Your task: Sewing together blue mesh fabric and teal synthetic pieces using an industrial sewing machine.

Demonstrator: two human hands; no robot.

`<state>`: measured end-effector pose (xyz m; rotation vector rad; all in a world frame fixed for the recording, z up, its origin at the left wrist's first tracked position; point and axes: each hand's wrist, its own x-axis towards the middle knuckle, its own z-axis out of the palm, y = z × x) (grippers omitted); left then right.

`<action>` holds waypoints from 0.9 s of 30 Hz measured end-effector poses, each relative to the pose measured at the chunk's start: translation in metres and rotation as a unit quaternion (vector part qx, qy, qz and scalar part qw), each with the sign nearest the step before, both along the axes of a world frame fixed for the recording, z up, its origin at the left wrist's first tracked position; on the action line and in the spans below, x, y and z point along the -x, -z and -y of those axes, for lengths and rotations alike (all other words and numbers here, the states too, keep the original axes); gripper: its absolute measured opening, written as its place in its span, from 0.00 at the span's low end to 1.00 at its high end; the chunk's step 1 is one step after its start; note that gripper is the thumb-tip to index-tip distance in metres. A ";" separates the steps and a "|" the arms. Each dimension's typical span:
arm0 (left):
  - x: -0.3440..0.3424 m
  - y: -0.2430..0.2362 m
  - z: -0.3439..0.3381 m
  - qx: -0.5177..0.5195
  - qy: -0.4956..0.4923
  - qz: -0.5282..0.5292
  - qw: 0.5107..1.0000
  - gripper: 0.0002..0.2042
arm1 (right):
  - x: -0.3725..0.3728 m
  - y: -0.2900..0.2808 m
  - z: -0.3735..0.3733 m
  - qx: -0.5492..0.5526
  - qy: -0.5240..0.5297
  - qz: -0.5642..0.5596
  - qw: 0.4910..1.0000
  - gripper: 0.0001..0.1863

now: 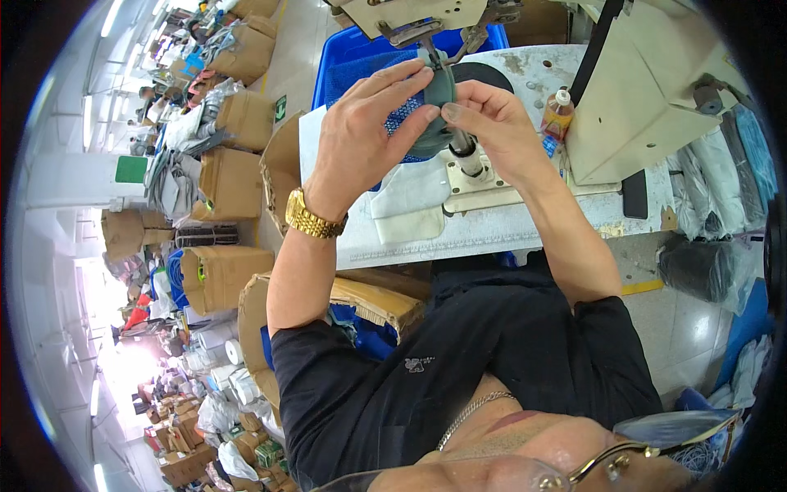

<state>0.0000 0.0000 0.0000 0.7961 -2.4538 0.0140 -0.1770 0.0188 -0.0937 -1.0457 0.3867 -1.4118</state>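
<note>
Shoe upper (433, 102) upright between fingers (410, 82)

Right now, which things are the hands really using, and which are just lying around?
In use:
left hand and right hand, both holding the grey and blue mesh piece
sewing machine and its post under the piece

Just lying about:
small bottle
blue crate
white cloth
cardboard boxes
</note>
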 end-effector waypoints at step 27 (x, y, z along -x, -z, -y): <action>0.000 0.003 0.031 -0.161 -0.005 -0.090 0.983 0.20 | -0.022 0.001 -0.001 0.010 0.124 -0.102 0.987 0.11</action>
